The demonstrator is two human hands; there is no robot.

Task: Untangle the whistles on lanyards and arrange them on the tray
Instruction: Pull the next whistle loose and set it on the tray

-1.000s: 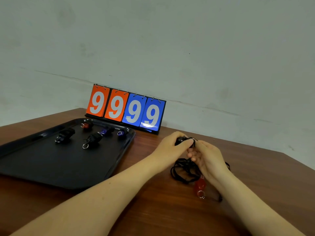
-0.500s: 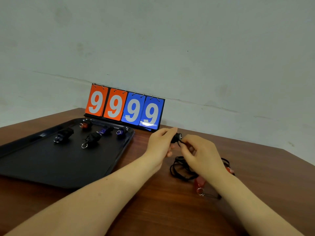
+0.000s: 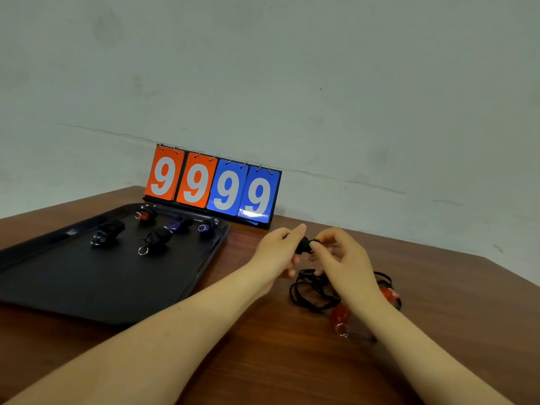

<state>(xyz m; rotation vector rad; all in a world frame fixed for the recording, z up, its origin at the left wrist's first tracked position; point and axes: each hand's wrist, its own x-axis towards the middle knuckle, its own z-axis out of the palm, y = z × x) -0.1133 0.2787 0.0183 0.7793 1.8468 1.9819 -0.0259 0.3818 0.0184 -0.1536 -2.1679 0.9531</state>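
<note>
A black whistle (image 3: 304,246) is held above the wooden table between both hands. My left hand (image 3: 277,252) pinches it from the left. My right hand (image 3: 339,255) pinches its cord end from the right. Below them a tangle of black lanyard cord (image 3: 309,290) lies on the table with a red whistle (image 3: 339,315) at its near side and another red whistle (image 3: 388,293) partly hidden behind my right wrist. The black tray (image 3: 73,287) on the left holds several wound whistles: black ones (image 3: 108,230) (image 3: 157,238), a red one (image 3: 144,214) and blue ones (image 3: 181,223) (image 3: 207,227).
A flip scoreboard (image 3: 214,187) showing 9999 in orange and blue stands against the wall behind the tray. The table's right edge (image 3: 514,276) runs diagonally at the far right.
Both hands have lifted the black whistle up off the cord tangle and drawn slightly apart. The tangle and red whistles stay on the table.
</note>
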